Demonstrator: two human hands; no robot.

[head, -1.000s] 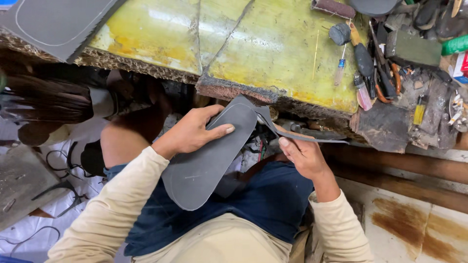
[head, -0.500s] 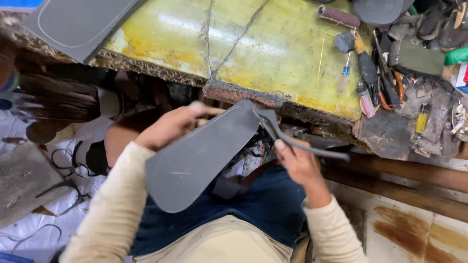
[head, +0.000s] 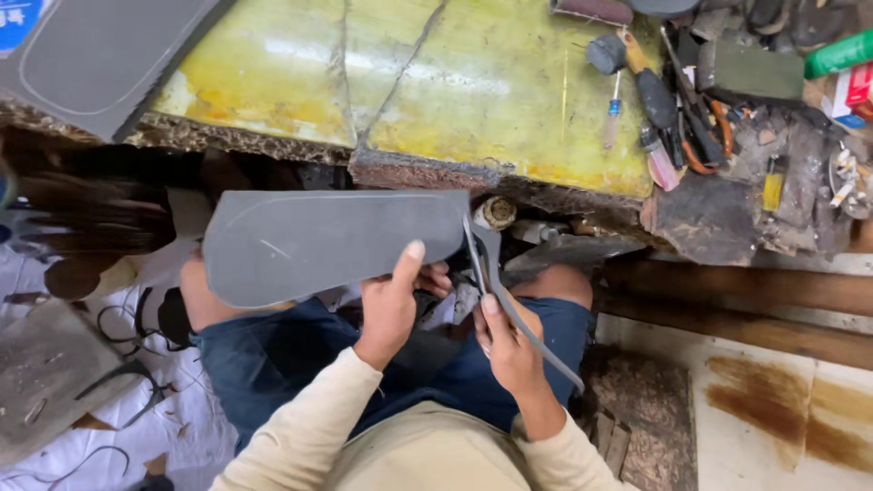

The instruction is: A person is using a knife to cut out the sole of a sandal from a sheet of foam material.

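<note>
A grey sole-shaped rubber sheet (head: 318,241) is held flat over my lap, its long side pointing left. My left hand (head: 393,307) grips its lower right edge, thumb up on the face. My right hand (head: 509,350) is closed on a dark cutting tool (head: 476,259) that meets the sheet's right end. A thin grey trimmed strip (head: 546,350) curls off that end and hangs down to the right past my right hand. The blades are mostly hidden behind the sheet and my fingers.
A worn yellow workbench (head: 436,82) lies just ahead. Its right end holds a blue-handled screwdriver (head: 614,114), a brush (head: 657,150) and several other tools. Another grey sheet (head: 100,55) rests at top left. Offcuts and strips (head: 109,391) lie on the floor at left.
The sheet has swung from pointing down-left to lying level and higher. My left hand moved from its upper side to its lower right edge. The trimmed strip hangs lower.
</note>
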